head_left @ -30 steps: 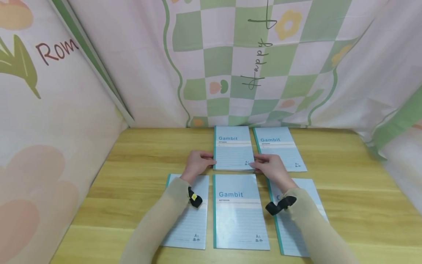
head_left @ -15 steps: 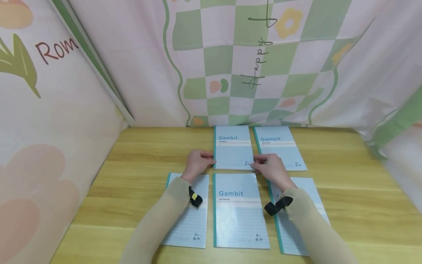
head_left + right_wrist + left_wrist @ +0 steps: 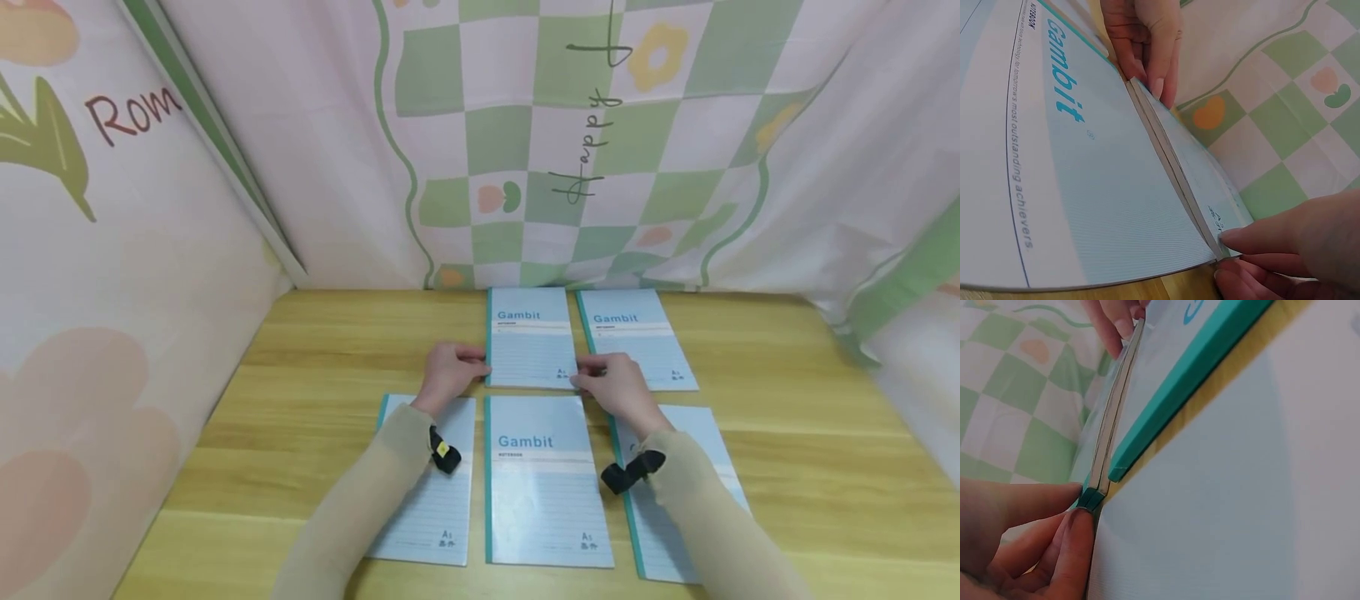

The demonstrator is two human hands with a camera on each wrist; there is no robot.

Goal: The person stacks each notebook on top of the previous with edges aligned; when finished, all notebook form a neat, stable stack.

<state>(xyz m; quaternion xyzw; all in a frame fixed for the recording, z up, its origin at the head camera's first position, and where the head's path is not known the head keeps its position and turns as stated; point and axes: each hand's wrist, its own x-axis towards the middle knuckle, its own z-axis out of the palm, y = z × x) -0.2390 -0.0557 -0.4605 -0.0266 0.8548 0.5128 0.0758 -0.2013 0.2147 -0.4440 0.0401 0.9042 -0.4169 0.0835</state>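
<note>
A light blue Gambit notebook point(image 3: 531, 343) with a teal spine lies in the back row, to the left of a matching notebook point(image 3: 637, 342). My left hand point(image 3: 448, 372) pinches its near left corner at the spine between thumb and fingers. At the near right corner, my right hand point(image 3: 617, 387) pinches it the same way. Both wrist views show the bottom page edge point(image 3: 1110, 419) running between the hands, with a line along it that looks like two layers. Directly in front lies another notebook point(image 3: 547, 492), its top edge close to the held one.
More matching notebooks lie in the front row: one at left point(image 3: 427, 508) under my left forearm, one at right point(image 3: 697, 425) partly covered by my right forearm. A checked curtain point(image 3: 562, 167) rises along the back edge of the wooden table point(image 3: 817, 433).
The hands and notebooks hold nearly the same places. Only a slight shift of the right hand and of the whole view shows.
</note>
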